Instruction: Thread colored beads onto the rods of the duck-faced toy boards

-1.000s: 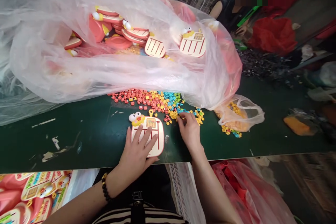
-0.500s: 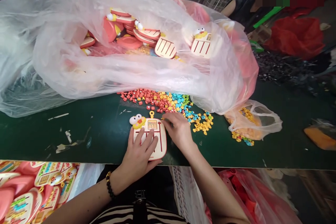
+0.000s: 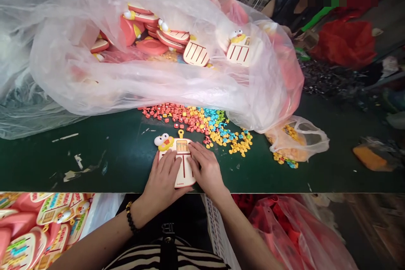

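Note:
A cream toy board (image 3: pixel 180 179) with a red rim, dark red slots and a small picture window lies on the table under both hands. Its upper left corner carries a yellow duck-like head (image 3: pixel 164 142) with big white eyes, and a yellow loop stands at the top. My left hand (image 3: pixel 163 173) holds the board from the left, fingers across its face and thumb by the near edge. My right hand (image 3: pixel 207 168) grips its right side, fingers at the upper right corner and thumb on the face. Whether a small piece is under the right fingers is hidden.
Small red, yellow, blue and green pieces (image 3: pixel 202 123) are heaped beyond the board. Behind them a large clear bag (image 3: pixel 158 82) holds more boards. A small bag of pieces (image 3: pixel 303 143) lies right. Finished-looking boards (image 3: pixel 28 232) are piled lower left. A co-worker (image 3: pixel 284 4) is upper right.
My right hand has gone from a pinch at the board's upper right corner to lying over its right side, thumb on the face. My left hand stays on the board. The view shifted slightly.

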A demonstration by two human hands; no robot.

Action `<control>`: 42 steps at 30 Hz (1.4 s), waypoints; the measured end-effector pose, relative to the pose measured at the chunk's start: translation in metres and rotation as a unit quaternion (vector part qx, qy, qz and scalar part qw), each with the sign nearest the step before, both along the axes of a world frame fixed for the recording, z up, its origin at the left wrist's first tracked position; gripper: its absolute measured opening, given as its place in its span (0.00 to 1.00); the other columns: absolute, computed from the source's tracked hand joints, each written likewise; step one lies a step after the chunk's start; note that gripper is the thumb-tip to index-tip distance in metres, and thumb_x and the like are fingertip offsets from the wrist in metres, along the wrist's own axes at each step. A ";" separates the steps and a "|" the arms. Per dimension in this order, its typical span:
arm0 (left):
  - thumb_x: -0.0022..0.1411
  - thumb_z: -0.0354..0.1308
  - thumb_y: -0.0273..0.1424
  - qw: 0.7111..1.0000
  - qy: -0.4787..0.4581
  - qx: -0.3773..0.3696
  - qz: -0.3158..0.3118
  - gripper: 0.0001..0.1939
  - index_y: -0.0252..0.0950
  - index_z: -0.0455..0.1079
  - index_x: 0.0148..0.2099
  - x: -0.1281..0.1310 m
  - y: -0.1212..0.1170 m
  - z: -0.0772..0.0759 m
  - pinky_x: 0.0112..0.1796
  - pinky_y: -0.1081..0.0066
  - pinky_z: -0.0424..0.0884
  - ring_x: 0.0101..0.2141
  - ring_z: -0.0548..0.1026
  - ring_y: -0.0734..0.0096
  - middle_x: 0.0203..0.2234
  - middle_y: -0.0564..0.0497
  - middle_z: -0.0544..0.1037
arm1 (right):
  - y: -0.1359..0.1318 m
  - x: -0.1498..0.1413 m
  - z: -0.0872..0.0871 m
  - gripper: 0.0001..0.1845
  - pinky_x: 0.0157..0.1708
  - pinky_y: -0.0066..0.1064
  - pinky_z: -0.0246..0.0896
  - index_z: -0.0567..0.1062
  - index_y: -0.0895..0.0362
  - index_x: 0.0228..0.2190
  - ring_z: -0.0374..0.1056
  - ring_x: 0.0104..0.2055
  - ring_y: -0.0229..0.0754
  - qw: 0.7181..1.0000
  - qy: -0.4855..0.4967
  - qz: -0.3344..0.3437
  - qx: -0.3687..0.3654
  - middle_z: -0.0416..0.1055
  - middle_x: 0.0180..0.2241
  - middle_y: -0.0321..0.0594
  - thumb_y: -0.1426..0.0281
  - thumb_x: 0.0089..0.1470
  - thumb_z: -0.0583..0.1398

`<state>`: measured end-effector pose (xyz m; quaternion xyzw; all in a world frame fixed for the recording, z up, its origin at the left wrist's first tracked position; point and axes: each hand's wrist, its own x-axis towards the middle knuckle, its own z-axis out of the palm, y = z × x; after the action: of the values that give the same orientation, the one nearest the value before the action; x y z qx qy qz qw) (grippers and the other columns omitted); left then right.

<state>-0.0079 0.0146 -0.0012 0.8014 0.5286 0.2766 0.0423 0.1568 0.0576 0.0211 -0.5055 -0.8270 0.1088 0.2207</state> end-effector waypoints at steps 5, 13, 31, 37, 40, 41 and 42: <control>0.57 0.60 0.44 0.998 -0.054 -0.013 -0.011 0.41 0.28 0.49 0.64 -0.005 -0.001 -0.005 0.59 0.46 0.57 0.59 0.62 0.48 0.55 0.32 0.66 | -0.019 -0.001 -0.001 0.28 0.58 0.50 0.57 0.61 0.55 0.61 0.54 0.65 0.52 1.000 0.006 0.008 -0.021 0.62 0.60 0.49 0.65 0.60 0.55; 0.58 0.57 0.29 0.994 -0.112 -0.004 -0.013 0.43 0.32 0.37 0.68 -0.006 0.000 -0.008 0.57 0.48 0.62 0.62 0.58 0.49 0.58 0.33 0.61 | -0.024 -0.020 -0.004 0.32 0.60 0.52 0.56 0.54 0.56 0.64 0.52 0.66 0.49 0.997 0.051 0.057 0.006 0.64 0.59 0.49 0.75 0.59 0.51; 0.59 0.58 0.46 0.997 -0.042 -0.036 -0.050 0.46 0.30 0.40 0.68 -0.005 -0.002 -0.005 0.60 0.50 0.55 0.60 0.63 0.52 0.59 0.34 0.65 | -0.013 -0.016 0.008 0.27 0.53 0.45 0.65 0.68 0.54 0.54 0.67 0.54 0.48 0.992 0.102 0.063 -0.023 0.72 0.50 0.47 0.78 0.54 0.51; 0.59 0.59 0.43 0.996 -0.014 -0.056 -0.072 0.36 0.33 0.54 0.64 -0.003 0.000 -0.001 0.61 0.48 0.51 0.60 0.61 0.51 0.57 0.38 0.67 | -0.001 0.031 0.022 0.17 0.44 0.39 0.70 0.76 0.51 0.43 0.74 0.42 0.44 0.994 0.108 -0.002 0.022 0.78 0.38 0.41 0.76 0.56 0.52; 0.60 0.59 0.40 0.994 -0.011 -0.064 -0.083 0.29 0.36 0.60 0.61 -0.002 0.000 0.002 0.61 0.47 0.48 0.58 0.63 0.53 0.54 0.41 0.70 | 0.015 0.051 0.015 0.14 0.35 0.38 0.72 0.76 0.54 0.44 0.74 0.35 0.44 0.987 0.051 -0.150 0.011 0.77 0.38 0.44 0.69 0.58 0.55; 0.61 0.59 0.39 0.994 -0.013 -0.063 -0.086 0.28 0.36 0.61 0.60 -0.002 0.000 0.003 0.61 0.46 0.48 0.57 0.64 0.54 0.53 0.41 0.71 | 0.020 0.052 0.010 0.15 0.33 0.37 0.72 0.75 0.55 0.45 0.73 0.33 0.44 0.985 0.022 -0.169 -0.001 0.76 0.38 0.45 0.67 0.57 0.56; 0.61 0.59 0.39 0.994 -0.014 -0.060 -0.089 0.27 0.37 0.61 0.60 -0.003 0.000 0.003 0.61 0.47 0.48 0.57 0.65 0.55 0.52 0.42 0.72 | 0.023 0.049 0.005 0.17 0.31 0.37 0.71 0.75 0.56 0.46 0.73 0.32 0.44 0.984 -0.003 -0.177 -0.009 0.75 0.39 0.46 0.65 0.56 0.57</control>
<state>-0.0105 0.0149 0.0018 0.8373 0.4706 0.2503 0.1223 0.2060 0.0808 0.0264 -0.6459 -0.7243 0.0743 0.2294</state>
